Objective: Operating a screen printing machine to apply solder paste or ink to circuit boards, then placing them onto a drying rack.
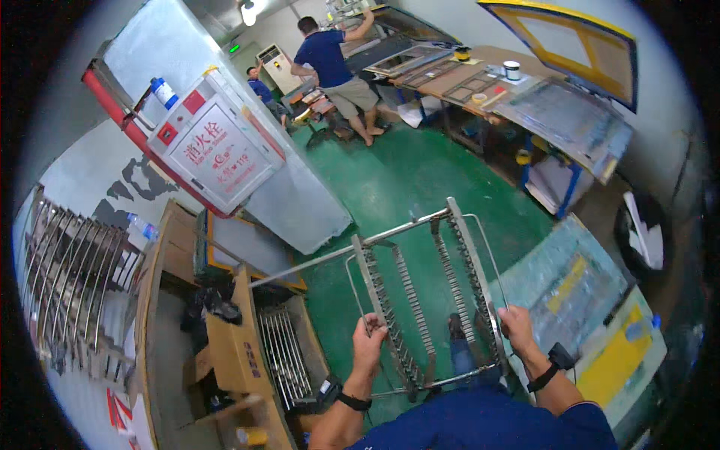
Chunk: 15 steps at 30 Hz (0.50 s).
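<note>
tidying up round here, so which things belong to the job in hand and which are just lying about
In hand:
- metal rack, held by the left hand and right hand

Apparently just lying about:
- cardboard box
- white tub
- blue-and-white bottle

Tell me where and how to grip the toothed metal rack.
I'd grip the rack by its thin bent side rods, coming from the outer left and right: they stand out clear of the toothed strips; the left hand and right hand hold there.
</note>
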Available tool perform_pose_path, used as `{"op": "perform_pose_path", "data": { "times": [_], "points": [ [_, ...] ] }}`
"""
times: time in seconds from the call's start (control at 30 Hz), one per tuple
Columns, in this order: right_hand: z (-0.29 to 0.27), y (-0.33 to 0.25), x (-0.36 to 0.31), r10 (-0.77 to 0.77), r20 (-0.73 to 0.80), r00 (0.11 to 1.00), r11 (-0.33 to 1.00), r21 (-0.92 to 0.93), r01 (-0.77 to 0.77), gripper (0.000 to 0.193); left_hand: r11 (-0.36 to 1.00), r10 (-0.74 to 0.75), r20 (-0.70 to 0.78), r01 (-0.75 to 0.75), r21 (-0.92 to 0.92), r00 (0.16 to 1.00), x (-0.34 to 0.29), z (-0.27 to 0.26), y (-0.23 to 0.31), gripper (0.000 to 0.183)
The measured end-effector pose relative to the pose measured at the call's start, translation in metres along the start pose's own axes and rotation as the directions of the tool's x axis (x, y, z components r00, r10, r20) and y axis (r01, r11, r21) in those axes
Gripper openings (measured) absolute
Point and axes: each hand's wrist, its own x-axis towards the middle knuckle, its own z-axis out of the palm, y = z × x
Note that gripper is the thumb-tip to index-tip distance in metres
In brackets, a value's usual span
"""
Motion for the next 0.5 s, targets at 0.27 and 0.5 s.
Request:
{"op": "perform_pose_path", "data": {
  "times": [0.27, 0.5],
  "points": [
    [0.098, -0.069, -0.061, -0.022, -0.119, 0.993, 0.998, 0.059, 0.029, 0.035, 0.999, -0.048, 0.116, 0.044, 0.03, 0.992, 0.022, -0.085, 0.07, 0.028],
    [0.155, -0.093, -0.126, -0.083, -0.257, 0.963, 0.997, -0.019, 0.08, 0.035, 0.994, 0.017, 0.312, 0.018, -0.11, 0.95, 0.034, -0.13, 0.072, 0.028]
  ]
}}
